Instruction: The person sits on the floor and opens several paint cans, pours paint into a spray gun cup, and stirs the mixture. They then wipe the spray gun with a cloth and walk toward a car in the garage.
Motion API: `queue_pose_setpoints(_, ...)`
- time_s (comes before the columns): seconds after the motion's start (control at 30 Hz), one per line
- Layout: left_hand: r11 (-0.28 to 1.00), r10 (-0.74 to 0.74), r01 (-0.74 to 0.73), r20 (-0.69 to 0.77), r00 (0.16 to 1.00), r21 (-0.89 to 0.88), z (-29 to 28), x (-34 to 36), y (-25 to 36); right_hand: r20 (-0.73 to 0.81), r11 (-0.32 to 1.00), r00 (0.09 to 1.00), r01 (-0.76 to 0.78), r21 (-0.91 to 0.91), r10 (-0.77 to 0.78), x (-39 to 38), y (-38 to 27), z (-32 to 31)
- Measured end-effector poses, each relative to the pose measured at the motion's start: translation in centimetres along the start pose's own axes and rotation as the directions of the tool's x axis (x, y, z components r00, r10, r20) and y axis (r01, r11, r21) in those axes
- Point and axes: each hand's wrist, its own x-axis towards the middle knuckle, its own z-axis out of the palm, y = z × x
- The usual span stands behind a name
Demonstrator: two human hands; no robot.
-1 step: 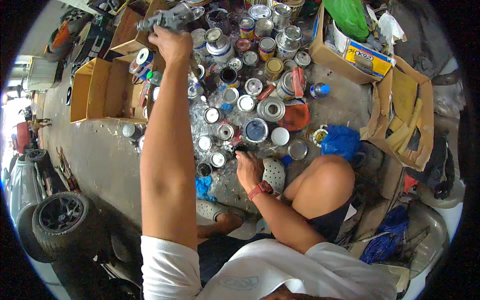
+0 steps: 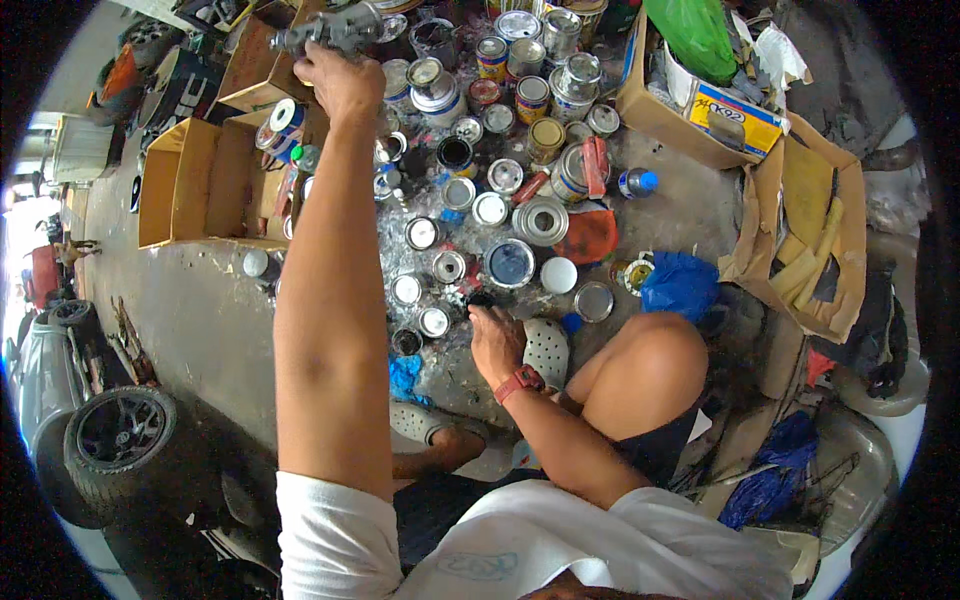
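Note:
My left arm reaches far forward, and my left hand point(image 2: 345, 88) is closed at a grey, lumpy, paint-stained object point(image 2: 332, 30) whose exact kind I cannot make out. Close to my feet, my right hand point(image 2: 498, 342), with a red watch at the wrist, has its fingers bent around a small dark can point(image 2: 481, 299). The hand hides part of that can. Left of it stands a small can of white paint point(image 2: 433, 322). Just beyond is a larger can with dark blue-grey contents point(image 2: 510, 263), next to a white round lid point(image 2: 559, 275).
Many paint cans crowd the stained floor ahead, including a black-filled one point(image 2: 456, 153). An open cardboard box point(image 2: 205, 190) stands left, another point(image 2: 845, 270) right. A blue-capped bottle point(image 2: 638, 183), a blue plastic bag point(image 2: 682, 282) and a loose car wheel point(image 2: 122, 435) lie around.
My left arm and the grey object have shifted very slightly left. My right hand stays at the small dark can.

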Motion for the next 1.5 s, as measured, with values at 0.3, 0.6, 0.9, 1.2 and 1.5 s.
queue_pose_setpoints(0.3, 0.978, 0.203, -0.188, -0.207, 0.957, 0.091, -1.3, 1.8, -6.2, -0.117, 0.971, 0.972, 0.184, -0.155, -0.203, -0.2, 1.3, 1.2)
queue_pose_setpoints(0.6, 0.493, -0.252, 0.542, 0.485, 0.837, -0.680, -16.9, -16.3, -9.1, -0.070, 0.932, 0.953, 0.271, -0.240, -0.295, 1.6, 3.4, -0.3)
queue_pose_setpoints(0.9, 0.262, -0.679, 0.680, 0.370, 0.634, -0.685, -21.7, -41.9, -15.6, 0.032, 0.893, 0.924, 0.377, -0.245, -0.381, 2.7, 2.3, -1.0)
queue_pose_setpoints(1.2, 0.404, -0.782, 0.886, 0.417, 0.464, -0.228, -10.3, -57.1, -22.9, 0.126, 0.845, 0.867, 0.498, -0.196, -0.482, 2.9, 2.4, -1.5)
queue_pose_setpoints(1.5, 0.466, -0.771, 0.876, 0.427, 0.472, -0.125, -8.1, -56.7, -24.2, 0.156, 0.860, 0.871, 0.487, -0.155, -0.465, 3.2, 2.6, -0.6)
